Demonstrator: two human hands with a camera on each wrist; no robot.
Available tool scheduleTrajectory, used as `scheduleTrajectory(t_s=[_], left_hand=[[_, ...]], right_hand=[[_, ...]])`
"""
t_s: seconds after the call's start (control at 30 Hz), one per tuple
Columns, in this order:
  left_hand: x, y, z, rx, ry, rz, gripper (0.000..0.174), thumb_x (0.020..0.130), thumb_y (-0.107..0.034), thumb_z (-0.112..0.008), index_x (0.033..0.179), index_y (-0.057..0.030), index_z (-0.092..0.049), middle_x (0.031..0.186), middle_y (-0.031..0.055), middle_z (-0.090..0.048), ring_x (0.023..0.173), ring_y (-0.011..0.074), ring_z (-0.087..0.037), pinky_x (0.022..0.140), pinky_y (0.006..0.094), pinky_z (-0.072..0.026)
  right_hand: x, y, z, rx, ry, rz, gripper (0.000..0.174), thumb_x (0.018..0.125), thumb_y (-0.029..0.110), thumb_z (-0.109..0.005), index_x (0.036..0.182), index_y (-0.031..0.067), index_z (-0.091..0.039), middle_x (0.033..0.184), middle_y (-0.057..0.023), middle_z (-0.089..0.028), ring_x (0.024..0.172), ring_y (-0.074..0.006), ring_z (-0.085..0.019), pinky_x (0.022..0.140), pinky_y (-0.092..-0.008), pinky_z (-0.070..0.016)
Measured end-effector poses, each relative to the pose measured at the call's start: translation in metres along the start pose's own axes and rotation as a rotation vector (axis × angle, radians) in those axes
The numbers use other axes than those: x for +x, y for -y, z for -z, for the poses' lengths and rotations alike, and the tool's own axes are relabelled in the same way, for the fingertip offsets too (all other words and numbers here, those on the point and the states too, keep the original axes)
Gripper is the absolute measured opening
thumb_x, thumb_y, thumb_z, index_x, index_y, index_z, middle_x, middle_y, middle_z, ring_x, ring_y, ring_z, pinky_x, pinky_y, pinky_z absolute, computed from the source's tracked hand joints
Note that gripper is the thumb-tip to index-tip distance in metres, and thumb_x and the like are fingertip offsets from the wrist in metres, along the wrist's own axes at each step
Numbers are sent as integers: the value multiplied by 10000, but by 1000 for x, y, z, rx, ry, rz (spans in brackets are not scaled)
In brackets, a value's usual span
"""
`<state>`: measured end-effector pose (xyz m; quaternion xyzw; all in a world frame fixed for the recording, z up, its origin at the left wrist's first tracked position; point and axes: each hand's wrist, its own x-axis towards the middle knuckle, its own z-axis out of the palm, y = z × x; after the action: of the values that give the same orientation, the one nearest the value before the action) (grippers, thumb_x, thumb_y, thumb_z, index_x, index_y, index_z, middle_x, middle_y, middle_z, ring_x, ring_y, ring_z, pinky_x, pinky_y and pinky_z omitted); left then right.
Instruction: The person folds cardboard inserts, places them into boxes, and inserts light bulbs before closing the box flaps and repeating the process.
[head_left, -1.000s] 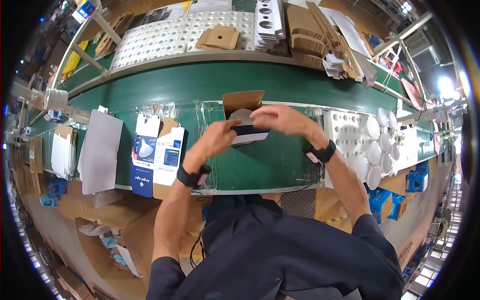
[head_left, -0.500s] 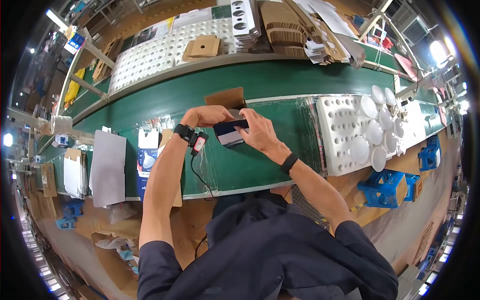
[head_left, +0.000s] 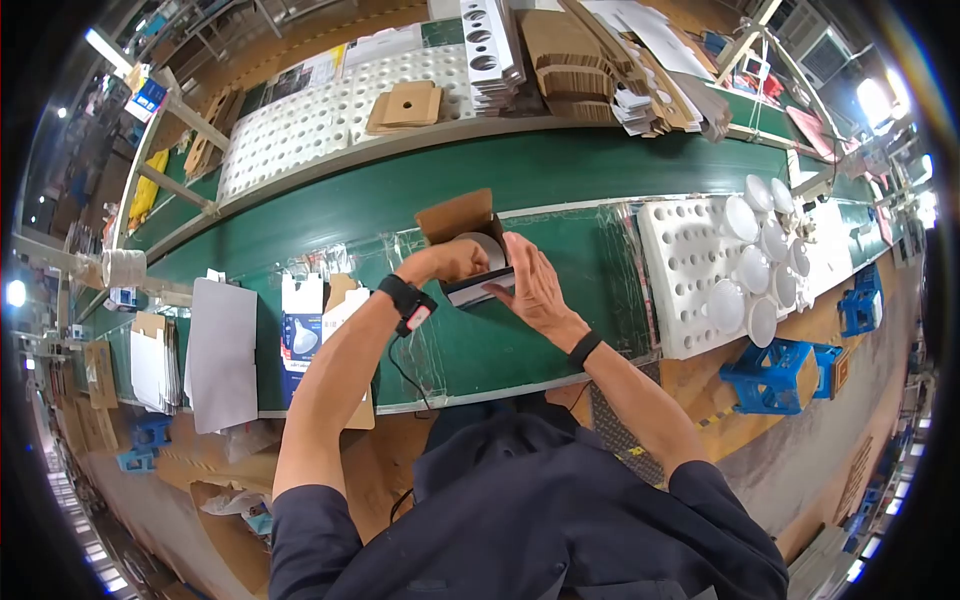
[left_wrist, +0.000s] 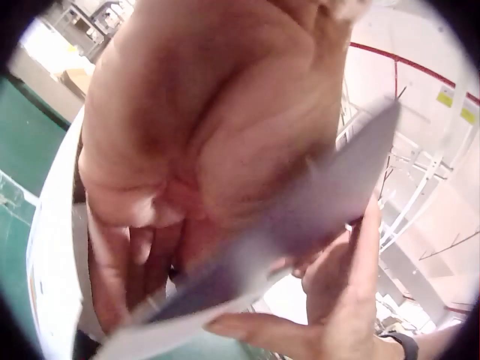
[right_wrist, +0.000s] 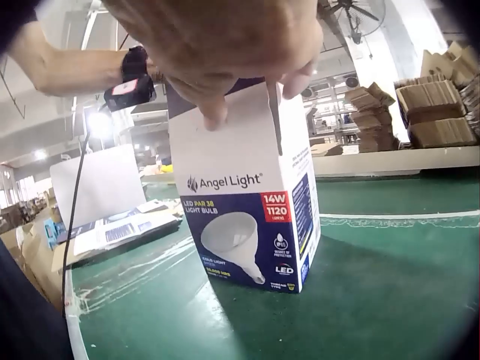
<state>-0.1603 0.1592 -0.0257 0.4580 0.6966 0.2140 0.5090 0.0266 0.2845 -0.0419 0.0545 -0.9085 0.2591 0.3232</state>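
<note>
A light bulb box (right_wrist: 240,217) printed "Angel Light" stands upright on the green table, its brown-lined flap (head_left: 455,213) raised at the back. Inside its mouth, the round pale face of a bulb (head_left: 490,248) partly shows in the head view. My left hand (head_left: 458,262) reaches down into the mouth; its fingertips are hidden, and I cannot tell what they hold. With the thumb on the front face and fingers over the right side, my right hand (head_left: 540,290) grips the box's upper edge. In the left wrist view a blurred flap (left_wrist: 300,210) crosses the left hand (left_wrist: 217,112).
To the right, a white foam tray (head_left: 680,290) carries several bulbs (head_left: 752,268). Printed flat cartons (head_left: 302,335) and a large grey-white sheet (head_left: 222,355) lie left. A raised shelf behind holds perforated foam (head_left: 300,145) and stacked cardboard (head_left: 570,70). Blue stools (head_left: 770,375) stand right.
From above the open box, my left hand has gone to its rim and then into its mouth. My right hand has come onto the box's right side. The head view has shifted.
</note>
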Motion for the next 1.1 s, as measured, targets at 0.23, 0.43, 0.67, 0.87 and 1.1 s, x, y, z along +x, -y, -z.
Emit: scheduleTrajectory(t_s=[0.23,0.43,0.67,0.87,1.1], left_hand=[[-1,10,-6,-294,-115,-81,141,724,-35,-710,859,1,-722,733,-41,-613,674,81,-516,577,272,-426],[-63,-25,12,-74,-528,-133,201,847,-71,-681,991,47,-755,829,65,-739,742,169,-669,697,317,-540],[-124,-2,20,579,-1456,-163,410,931,-102,-635,1319,14,-569,1362,201,-584,1289,413,-518,1102,498,-397],[-71,-14,-112,798,-915,133,820,766,-374,-820,1389,53,-502,1477,214,-469,1488,385,-285,1174,596,-257],[-62,-9,-117,848,-824,206,234,769,-291,-794,859,-75,-806,1106,140,-656,1309,356,-434,1127,570,-272]], right_hand=[[1,5,-8,-74,-46,-11,1063,705,137,-876,1546,16,-238,1350,-198,-543,1201,-375,-559,959,-456,-462],[28,1,16,52,-22,173,590,879,150,-714,1418,36,-501,1155,-108,-630,1057,-335,-595,899,-444,-453],[64,2,-8,-111,275,-56,562,955,263,-642,1432,19,-473,1041,-186,-646,926,-369,-614,791,-430,-475],[53,-8,-3,-109,513,155,720,840,578,-713,1290,30,-592,1089,-157,-636,1031,-365,-609,892,-496,-477],[40,-13,-9,-368,1114,244,351,858,465,-703,992,141,-692,1138,-84,-684,1127,-221,-586,936,-485,-417]])
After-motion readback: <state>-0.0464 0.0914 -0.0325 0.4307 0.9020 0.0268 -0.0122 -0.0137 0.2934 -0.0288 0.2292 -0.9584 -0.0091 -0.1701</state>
